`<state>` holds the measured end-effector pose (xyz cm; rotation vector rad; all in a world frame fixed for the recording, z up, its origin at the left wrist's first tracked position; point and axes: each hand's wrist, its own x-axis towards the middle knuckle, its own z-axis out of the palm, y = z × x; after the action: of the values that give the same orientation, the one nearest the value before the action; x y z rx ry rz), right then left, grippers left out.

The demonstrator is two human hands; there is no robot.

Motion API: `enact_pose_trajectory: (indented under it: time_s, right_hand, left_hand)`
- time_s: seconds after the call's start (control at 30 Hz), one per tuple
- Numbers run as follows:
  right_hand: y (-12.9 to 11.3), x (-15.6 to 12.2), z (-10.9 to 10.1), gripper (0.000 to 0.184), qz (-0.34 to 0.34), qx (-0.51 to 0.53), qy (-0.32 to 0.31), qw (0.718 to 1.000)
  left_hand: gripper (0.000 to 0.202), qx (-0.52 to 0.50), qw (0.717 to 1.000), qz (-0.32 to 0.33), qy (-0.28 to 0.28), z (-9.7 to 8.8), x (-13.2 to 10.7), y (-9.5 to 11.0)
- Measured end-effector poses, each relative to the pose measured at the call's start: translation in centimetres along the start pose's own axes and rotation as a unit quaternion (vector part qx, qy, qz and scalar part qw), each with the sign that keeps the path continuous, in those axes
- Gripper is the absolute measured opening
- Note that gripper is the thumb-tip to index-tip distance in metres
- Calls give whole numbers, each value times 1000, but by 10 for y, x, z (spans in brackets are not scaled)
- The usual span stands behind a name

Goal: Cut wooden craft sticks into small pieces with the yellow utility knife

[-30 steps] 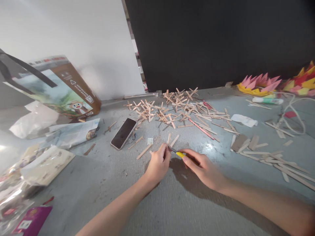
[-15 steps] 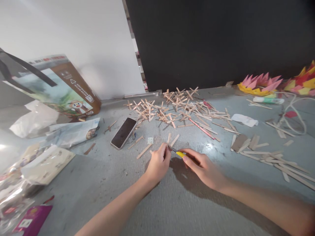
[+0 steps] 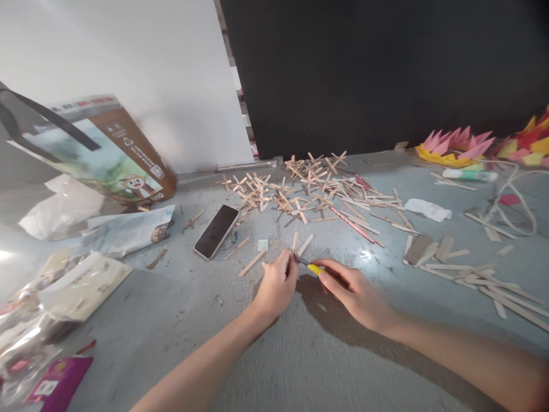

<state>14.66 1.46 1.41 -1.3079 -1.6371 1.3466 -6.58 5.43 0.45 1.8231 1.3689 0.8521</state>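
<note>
My left hand (image 3: 277, 283) is closed around a wooden craft stick (image 3: 295, 241), whose upper end sticks out above the fingers. My right hand (image 3: 355, 294) grips a yellow-handled craft knife (image 3: 316, 269). Its metal end reaches the stick right beside my left fingertips; the exact contact is too small to make out. Just behind my hands a loose craft stick (image 3: 305, 245) lies on the grey surface, and another stick (image 3: 252, 264) lies to the left, close to a small pale square (image 3: 262, 245).
A phone (image 3: 217, 232) lies left of my hands. Behind are piled crossed sticks (image 3: 259, 191) and a red-striped pencil-like rod (image 3: 354, 226). More sticks (image 3: 484, 277) lie at right, near a paper crown (image 3: 454, 147) and glue stick (image 3: 469, 175). A printed bag (image 3: 124, 149) and plastic packets (image 3: 83, 286) occupy the left.
Almost nothing differs. The view has shifted very slightly; both hands keep their hold on the stick and the knife in nearly the same place.
</note>
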Motion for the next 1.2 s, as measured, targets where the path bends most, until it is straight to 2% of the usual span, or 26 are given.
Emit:
enact_pose_trajectory:
  time_s: [1.2]
  right_hand:
    - [-1,0,0,50,1,8,-8,1000]
  left_hand:
    - [27,-5,1000,1,1,1,0,-1]
